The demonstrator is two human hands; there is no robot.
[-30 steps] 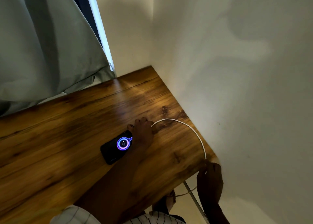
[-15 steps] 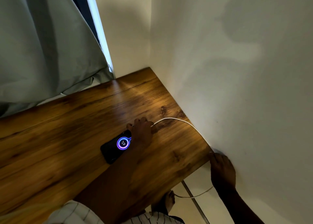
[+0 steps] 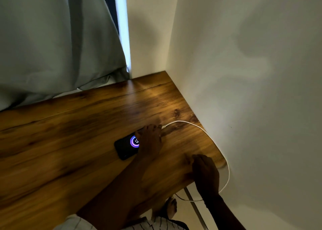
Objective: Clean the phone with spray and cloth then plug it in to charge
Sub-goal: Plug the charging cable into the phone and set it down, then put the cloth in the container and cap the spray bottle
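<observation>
Nearby, curtain point(image 3: 57, 43) and wall point(image 3: 244, 73) hem the table point(image 3: 69, 151) corner.

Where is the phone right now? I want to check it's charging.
In the head view the phone lies flat on the wooden table, mid-frame, partly under the left hand.

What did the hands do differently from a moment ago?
The right hand let go of the white cable at the table's edge, came up and now rests on the table near the corner. The cable now drapes along the wall. The left hand stayed on the phone, whose charging ring still glows.
</observation>
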